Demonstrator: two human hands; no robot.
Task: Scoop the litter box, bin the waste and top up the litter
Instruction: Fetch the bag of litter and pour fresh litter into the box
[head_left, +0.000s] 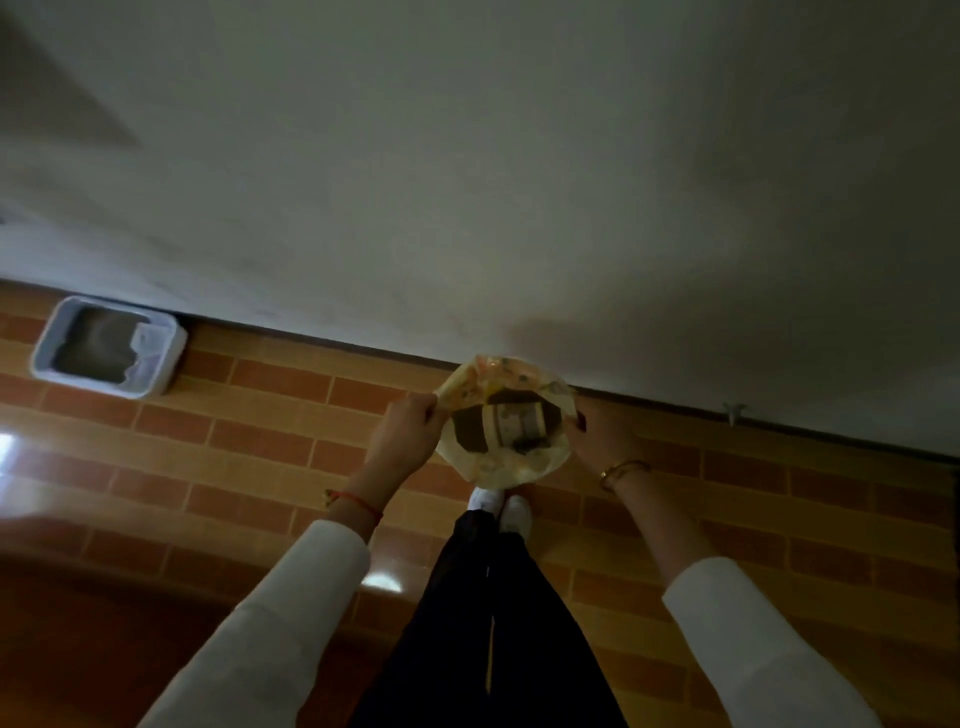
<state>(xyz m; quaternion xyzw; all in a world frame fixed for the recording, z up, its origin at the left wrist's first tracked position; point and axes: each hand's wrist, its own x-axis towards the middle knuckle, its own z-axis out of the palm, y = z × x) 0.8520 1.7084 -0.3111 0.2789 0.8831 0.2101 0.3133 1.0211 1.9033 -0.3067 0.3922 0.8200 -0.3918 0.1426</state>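
I stand facing a pale wall and look down into a yellowish bag (524, 470) held open in front of me. My left hand (408, 439) pinches the bag's left rim and my right hand (597, 439) pinches its right rim. Dark contents show through the bag's mouth. A white, rectangular litter box (171, 345) sits on the floor against the wall at the far left, well away from both hands. It holds dark litter and a pale scoop-like shape at its right end.
The floor (270, 436) is glossy orange brick-pattern tile with a bright glare at the left edge. The wall (519, 182) meets it along a dark baseboard line. My feet in white shoes (501, 506) stand just below the bag. A small fitting (735, 411) sits on the baseboard at right.
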